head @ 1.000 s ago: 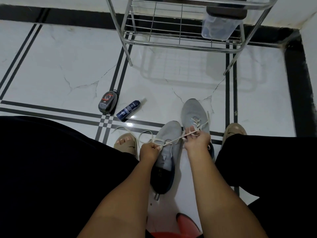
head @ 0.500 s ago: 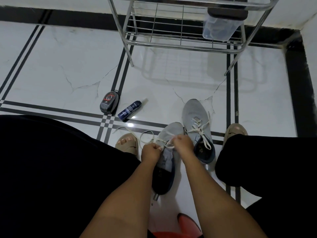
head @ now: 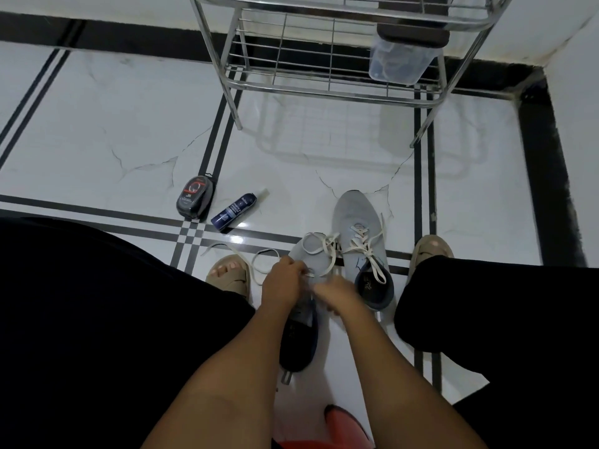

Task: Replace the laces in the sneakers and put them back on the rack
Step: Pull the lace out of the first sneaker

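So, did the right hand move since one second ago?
Yes. The right hand came back toward the person and off the laced sneaker, which stays on the black floor stripe; it is now over the near sneaker.

Your two grey sneakers lie side by side on the floor: the right one [head: 358, 228] laced in white. The left one [head: 311, 254] trails a loose white lace [head: 259, 254]. The steel rack [head: 324, 59] stands beyond them.
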Action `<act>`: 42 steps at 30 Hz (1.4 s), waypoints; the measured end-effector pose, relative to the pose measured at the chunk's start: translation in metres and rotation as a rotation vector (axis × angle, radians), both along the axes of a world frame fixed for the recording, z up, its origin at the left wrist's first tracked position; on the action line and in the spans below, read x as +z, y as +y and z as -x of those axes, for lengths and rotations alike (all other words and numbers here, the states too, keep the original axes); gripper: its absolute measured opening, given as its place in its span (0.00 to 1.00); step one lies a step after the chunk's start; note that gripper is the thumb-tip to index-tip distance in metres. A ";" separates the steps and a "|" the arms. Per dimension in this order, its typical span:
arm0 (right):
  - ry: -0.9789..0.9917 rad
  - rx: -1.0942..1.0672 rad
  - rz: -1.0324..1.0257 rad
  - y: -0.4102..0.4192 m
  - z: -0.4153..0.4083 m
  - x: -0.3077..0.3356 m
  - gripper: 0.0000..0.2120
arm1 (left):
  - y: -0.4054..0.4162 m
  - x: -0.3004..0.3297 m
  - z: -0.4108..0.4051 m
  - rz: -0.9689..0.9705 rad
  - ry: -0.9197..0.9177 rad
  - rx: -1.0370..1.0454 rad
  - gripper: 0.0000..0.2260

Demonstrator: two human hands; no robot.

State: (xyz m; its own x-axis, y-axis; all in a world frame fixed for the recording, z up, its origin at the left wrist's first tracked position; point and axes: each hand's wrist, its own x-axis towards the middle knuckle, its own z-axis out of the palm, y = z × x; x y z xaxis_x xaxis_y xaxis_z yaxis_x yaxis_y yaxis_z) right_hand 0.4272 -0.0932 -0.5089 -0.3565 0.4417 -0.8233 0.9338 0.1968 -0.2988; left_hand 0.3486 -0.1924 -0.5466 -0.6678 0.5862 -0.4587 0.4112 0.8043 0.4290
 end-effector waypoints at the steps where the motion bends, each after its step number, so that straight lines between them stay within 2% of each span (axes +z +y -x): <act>1: -0.045 0.049 0.113 -0.005 -0.005 -0.002 0.15 | 0.001 -0.001 0.000 -0.001 0.010 -0.021 0.12; 3: -0.049 0.221 0.040 -0.012 -0.012 -0.006 0.11 | 0.003 -0.005 0.002 -0.008 0.022 -0.067 0.13; 5: -0.012 0.226 -0.082 -0.012 -0.015 -0.009 0.07 | 0.005 -0.006 0.001 -0.007 0.035 -0.136 0.13; 6: -0.001 0.171 -0.080 -0.011 -0.017 -0.013 0.03 | 0.007 -0.006 0.000 -0.010 0.039 -0.156 0.13; 9: 0.049 -0.067 0.016 -0.007 -0.021 -0.029 0.13 | 0.012 -0.002 -0.005 0.046 0.078 -0.201 0.13; 12: 0.088 -0.395 0.125 -0.002 -0.030 -0.043 0.16 | 0.012 -0.005 -0.005 0.123 0.086 -0.218 0.13; 13: 0.096 -0.483 0.152 -0.001 -0.033 -0.043 0.16 | 0.012 -0.005 -0.003 0.127 0.031 -0.187 0.12; 14: 0.109 -0.543 0.169 0.001 -0.034 -0.042 0.15 | 0.012 -0.004 -0.001 0.091 -0.096 -0.079 0.11; 16: 0.124 -0.630 0.197 0.006 -0.034 -0.040 0.11 | 0.012 0.008 0.006 -0.054 -0.362 0.282 0.08; 18: 0.129 -0.665 0.206 0.009 -0.033 -0.040 0.10 | 0.009 0.013 0.012 -0.161 -0.628 0.692 0.10; 19: 0.126 -0.629 0.184 0.010 -0.032 -0.040 0.10 | 0.010 0.010 0.016 -0.163 -0.689 0.765 0.12; 20: 0.127 -0.571 0.155 0.009 -0.031 -0.040 0.11 | 0.009 0.006 0.017 -0.092 -0.637 0.668 0.13; 23: 0.132 -0.413 0.092 0.006 -0.026 -0.038 0.09 | 0.010 -0.003 0.012 0.057 -0.228 0.234 0.11; 25: 0.118 -0.326 0.053 0.004 -0.022 -0.035 0.03 | 0.014 0.000 0.004 0.077 -0.071 0.119 0.11; 28: 0.111 -0.259 0.028 0.003 -0.020 -0.032 0.07 | 0.019 0.005 -0.001 0.124 -0.007 0.058 0.13; 30: 0.106 -0.261 0.030 0.002 -0.020 -0.031 0.07 | 0.021 0.004 0.003 0.151 -0.074 0.174 0.14; 32: 0.104 -0.308 0.051 0.001 -0.021 -0.032 0.04 | 0.023 0.010 0.006 0.122 -0.267 0.272 0.12; 33: 0.103 -0.346 0.067 0.001 -0.022 -0.032 0.02 | 0.021 0.011 0.010 0.031 -0.380 0.375 0.10; 34: 0.104 -0.405 0.082 0.001 -0.024 -0.033 0.05 | 0.018 0.015 0.016 -0.096 -0.498 0.566 0.09; 35: 0.107 -0.442 0.089 0.001 -0.025 -0.036 0.08 | 0.016 0.020 0.022 -0.286 -0.655 0.867 0.10; 37: 0.129 -0.482 0.106 0.001 -0.023 -0.039 0.09 | 0.007 0.022 0.038 -0.653 -0.821 1.393 0.11; 39: 0.162 -0.488 0.130 -0.002 -0.017 -0.034 0.06 | 0.004 0.027 0.048 -0.731 -0.801 1.572 0.11; 41: 0.180 -0.444 0.103 -0.003 -0.012 -0.027 0.04 | 0.005 0.033 0.055 -0.435 -0.579 1.275 0.14; 42: 0.171 -0.405 0.070 -0.003 -0.012 -0.023 0.03 | 0.004 0.032 0.057 -0.225 -0.417 0.975 0.17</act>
State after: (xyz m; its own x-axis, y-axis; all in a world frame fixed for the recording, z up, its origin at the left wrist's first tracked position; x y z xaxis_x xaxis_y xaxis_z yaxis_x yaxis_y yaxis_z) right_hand 0.4391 -0.0961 -0.5315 -0.3001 0.5190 -0.8003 0.8674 -0.2006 -0.4553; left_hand 0.2917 -0.1883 -0.5145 -0.7079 -0.0134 -0.7062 -0.5751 0.5915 0.5652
